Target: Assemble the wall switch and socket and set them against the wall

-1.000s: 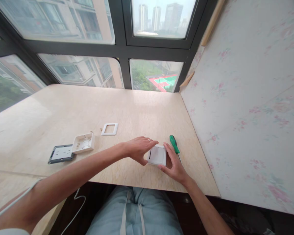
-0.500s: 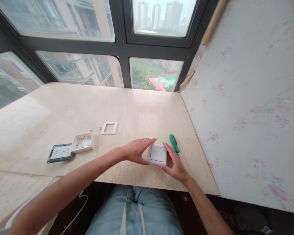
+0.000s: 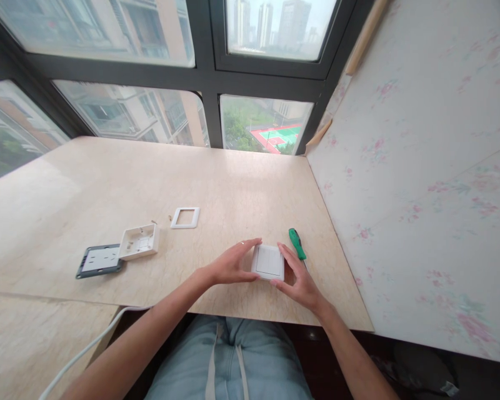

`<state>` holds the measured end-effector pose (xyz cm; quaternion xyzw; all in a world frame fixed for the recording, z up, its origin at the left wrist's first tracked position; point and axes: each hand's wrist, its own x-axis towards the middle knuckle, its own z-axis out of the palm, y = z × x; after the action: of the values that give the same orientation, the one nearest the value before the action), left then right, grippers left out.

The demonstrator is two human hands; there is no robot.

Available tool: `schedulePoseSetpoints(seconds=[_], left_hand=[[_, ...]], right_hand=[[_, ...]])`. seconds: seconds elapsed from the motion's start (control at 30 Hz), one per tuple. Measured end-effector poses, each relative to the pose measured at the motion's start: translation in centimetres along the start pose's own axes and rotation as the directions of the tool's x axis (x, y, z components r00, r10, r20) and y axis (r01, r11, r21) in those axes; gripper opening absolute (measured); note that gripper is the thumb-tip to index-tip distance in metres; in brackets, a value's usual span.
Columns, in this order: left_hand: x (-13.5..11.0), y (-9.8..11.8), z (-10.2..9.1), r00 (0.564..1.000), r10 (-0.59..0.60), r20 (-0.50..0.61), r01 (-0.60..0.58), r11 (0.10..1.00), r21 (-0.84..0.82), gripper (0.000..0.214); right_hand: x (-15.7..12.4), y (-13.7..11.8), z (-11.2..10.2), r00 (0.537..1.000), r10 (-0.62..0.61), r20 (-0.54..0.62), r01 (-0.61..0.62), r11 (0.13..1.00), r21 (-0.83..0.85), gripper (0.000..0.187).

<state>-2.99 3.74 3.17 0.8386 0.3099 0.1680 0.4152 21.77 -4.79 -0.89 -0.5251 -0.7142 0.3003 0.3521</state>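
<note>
- Marbled window ledge (image 3: 241, 183), beside floral wallpaper (image 3: 400, 183).
- White switch plate (image 3: 269, 262): near the front edge; whether resting or slightly raised is hard to tell.
- Left hand (image 3: 232, 265), right hand (image 3: 296, 276): each half-curled, thumb and fingertips holding opposite sides, apparently for steadiness.
- Green-handled screwdriver (image 3: 296, 243): beside the right hand, conveniently reachable.
- White frame (image 3: 184, 226), open box (image 3: 134, 255), grey-rimmed socket (image 3: 102, 258): leftward, leaving working space.
- Lettering: none legible.

1. One head-worn camera is looking forward and down from above the near edge of the counter (image 3: 233, 189).
2. It is facing the far windows (image 3: 214, 78), with the wall (image 3: 420, 166) rising on the right.
3. It is taking in a wide area, catching the trousers (image 3: 229, 361) nearest and the left hand (image 3: 229, 265) and right hand (image 3: 299, 280) a little farther off.
</note>
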Motion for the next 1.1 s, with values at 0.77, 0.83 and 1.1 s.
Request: schedulePoseSetpoints(seconds=[0.77, 0.83, 1.1], left_hand=[[-0.7, -1.1, 2.6, 0.985, 0.035, -0.168, -0.050, 0.995, -0.081, 0.086], [-0.7, -1.2, 3.0, 0.976, 0.051, -0.210, -0.061, 0.997, -0.044, 0.086], [-0.8, -1.5, 3.6, 0.966, 0.046, -0.254, -0.062, 0.997, -0.055, 0.087]], right_hand=[[1.0, -1.1, -1.8, 0.963, 0.216, 0.165, -0.230, 0.971, 0.072, 0.090], [1.1, -1.0, -1.8, 0.963, 0.213, 0.166, -0.227, 0.972, 0.069, 0.091], [1.1, -1.0, -1.8, 0.965, 0.208, 0.157, -0.219, 0.974, 0.058, 0.087]])
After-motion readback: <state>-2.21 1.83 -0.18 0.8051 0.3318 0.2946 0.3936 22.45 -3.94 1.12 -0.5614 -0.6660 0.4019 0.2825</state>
